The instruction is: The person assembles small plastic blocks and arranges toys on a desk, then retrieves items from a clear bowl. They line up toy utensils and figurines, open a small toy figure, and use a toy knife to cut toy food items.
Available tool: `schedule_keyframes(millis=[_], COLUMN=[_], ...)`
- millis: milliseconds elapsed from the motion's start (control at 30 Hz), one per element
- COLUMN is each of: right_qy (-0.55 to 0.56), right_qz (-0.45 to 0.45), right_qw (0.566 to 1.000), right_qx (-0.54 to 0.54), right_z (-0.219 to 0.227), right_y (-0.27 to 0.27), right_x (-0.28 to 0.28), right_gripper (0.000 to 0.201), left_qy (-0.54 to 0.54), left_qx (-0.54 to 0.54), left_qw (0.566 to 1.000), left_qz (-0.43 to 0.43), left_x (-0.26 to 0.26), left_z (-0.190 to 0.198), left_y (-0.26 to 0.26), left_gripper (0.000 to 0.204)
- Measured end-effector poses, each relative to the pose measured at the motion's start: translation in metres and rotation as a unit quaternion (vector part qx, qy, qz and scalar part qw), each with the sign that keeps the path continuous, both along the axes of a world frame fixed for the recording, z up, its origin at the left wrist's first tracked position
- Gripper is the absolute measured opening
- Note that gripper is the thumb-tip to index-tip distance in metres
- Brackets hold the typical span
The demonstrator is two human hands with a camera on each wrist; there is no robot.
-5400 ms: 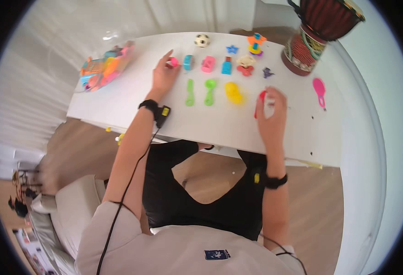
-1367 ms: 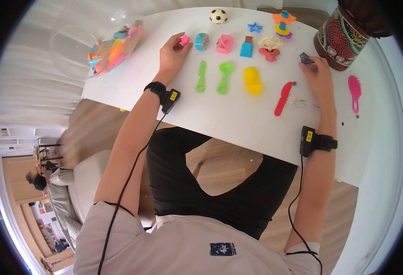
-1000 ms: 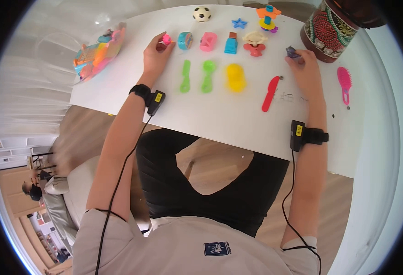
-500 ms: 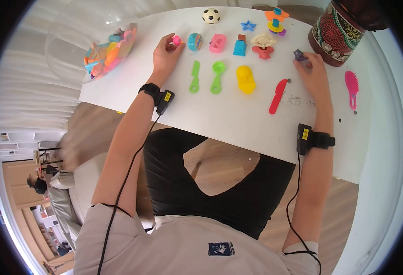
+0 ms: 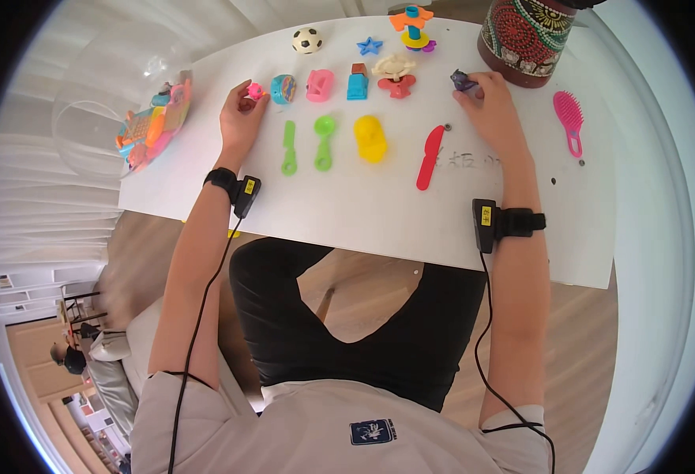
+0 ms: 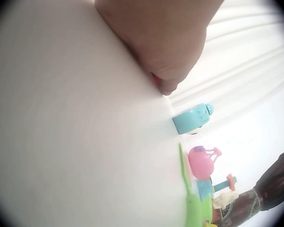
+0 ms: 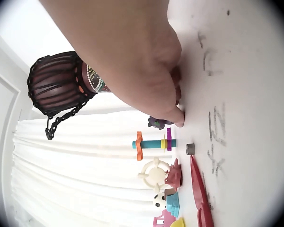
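Note:
On the left of the white table, my left hand pinches a small pink toy between thumb and fingers. In the left wrist view only a sliver of that toy shows under the hand. A turquoise rounded toy stands just right of it. Farther right, my right hand holds a small dark purple figurine at its thumb and fingertips; the figurine peeks past the fingers in the right wrist view. Nearer me lies a red toy knife, left of the right hand.
A green toy knife, green spoon and yellow toy lie mid-table. Behind are a pink toy, small football and blue star. A drum and pink hairbrush are right; toys fill clear packaging left.
The right hand has left the red knife, which now lies flat, and moved up and right to the dark figurine. The left hand stays on the pink toy. Lately only the head view shifts.

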State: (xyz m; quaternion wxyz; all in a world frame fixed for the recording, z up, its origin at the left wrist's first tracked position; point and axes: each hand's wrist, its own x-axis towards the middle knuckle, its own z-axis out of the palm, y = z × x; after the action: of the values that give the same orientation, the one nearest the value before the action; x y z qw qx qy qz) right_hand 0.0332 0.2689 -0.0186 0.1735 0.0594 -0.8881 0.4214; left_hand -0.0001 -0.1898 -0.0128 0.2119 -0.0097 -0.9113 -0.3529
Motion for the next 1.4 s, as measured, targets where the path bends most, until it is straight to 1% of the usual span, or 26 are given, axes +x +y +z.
schedule_keyframes(millis=[33, 100, 167, 200, 267, 333, 367, 400, 467, 500, 533, 600, 767, 867, 1067, 1200, 1267, 1333, 1400], right_qy=[0.0, 0.044, 0.056, 0.069, 0.068, 0.072, 0.05, 0.051, 0.047, 0.049, 0.043, 0.037, 0.031, 0.025, 0.019, 0.019, 0.046, 0.047, 0.048], right_qz=[-0.002, 0.009, -0.001, 0.0, -0.007, -0.007, -0.012, -0.011, -0.009, 0.0, -0.002, 0.005, 0.001, 0.005, 0.005, 0.006, -0.003, -0.002, -0.002], right_qw=[1.0, 0.998, 0.997, 0.996, 0.997, 0.997, 0.998, 0.998, 0.999, 0.999, 0.999, 0.999, 0.999, 0.999, 0.999, 0.998, 0.998, 0.998, 0.998], right_qx=[-0.001, 0.05, 0.054, 0.053, 0.046, 0.035, 0.039, 0.041, 0.0, -0.001, -0.006, -0.012, 0.024, 0.025, 0.05, 0.053, 0.038, 0.039, 0.041], right_z=[-0.005, -0.016, -0.021, -0.02, -0.018, -0.015, -0.013, -0.01, -0.006, -0.004, -0.003, 0.0, 0.008, 0.01, 0.013, 0.01, 0.01, 0.01, 0.01], right_y=[0.001, 0.006, 0.007, 0.005, 0.003, 0.001, 0.0, 0.001, -0.003, -0.004, -0.003, -0.002, -0.002, -0.003, -0.003, -0.003, -0.004, -0.005, -0.004], right_x=[-0.003, -0.01, -0.011, -0.01, -0.007, -0.006, -0.005, -0.003, -0.001, -0.001, 0.0, 0.002, 0.005, 0.006, 0.007, 0.007, 0.007, 0.008, 0.007], right_gripper=[0.036, 0.04, 0.039, 0.039, 0.039, 0.038, 0.038, 0.038, 0.034, 0.034, 0.033, 0.033, 0.035, 0.037, 0.039, 0.039, 0.039, 0.038, 0.037], left_qy=[0.005, 0.002, -0.018, -0.019, -0.015, -0.012, -0.02, -0.027, -0.029, -0.032, -0.029, 0.011, 0.013, 0.015, -0.015, -0.025, -0.027, -0.03, -0.012], left_qx=[-0.002, -0.009, -0.012, -0.005, -0.016, -0.006, 0.007, 0.019, 0.014, 0.007, 0.007, 0.003, 0.007, 0.017, 0.035, 0.032, 0.031, 0.03, 0.031], left_qw=[1.0, 1.0, 1.0, 1.0, 1.0, 1.0, 1.0, 0.999, 0.999, 0.999, 0.999, 1.0, 1.0, 1.0, 0.999, 0.999, 0.999, 0.999, 0.999], left_qz=[-0.001, 0.004, 0.017, 0.009, 0.01, 0.004, 0.006, 0.01, 0.013, 0.014, 0.024, 0.002, 0.008, 0.006, 0.01, 0.016, 0.018, 0.02, 0.013], left_x=[-0.001, 0.001, 0.0, 0.0, 0.0, -0.001, 0.0, 0.002, 0.002, 0.002, 0.001, -0.001, -0.001, 0.0, 0.004, 0.007, 0.007, 0.007, 0.006], left_z=[0.0, 0.003, 0.002, 0.001, 0.003, 0.002, 0.004, 0.005, 0.005, 0.005, 0.004, -0.003, -0.001, 0.0, 0.006, 0.01, 0.01, 0.01, 0.008], left_y=[0.001, 0.0, 0.001, 0.001, 0.0, 0.003, 0.004, 0.004, 0.004, 0.003, 0.001, -0.002, 0.001, 0.002, 0.006, 0.009, 0.009, 0.008, 0.008], left_gripper=[0.051, 0.051, 0.051, 0.051, 0.051, 0.051, 0.051, 0.051, 0.051, 0.051, 0.051, 0.051, 0.053, 0.053, 0.054, 0.054, 0.054, 0.054, 0.054])
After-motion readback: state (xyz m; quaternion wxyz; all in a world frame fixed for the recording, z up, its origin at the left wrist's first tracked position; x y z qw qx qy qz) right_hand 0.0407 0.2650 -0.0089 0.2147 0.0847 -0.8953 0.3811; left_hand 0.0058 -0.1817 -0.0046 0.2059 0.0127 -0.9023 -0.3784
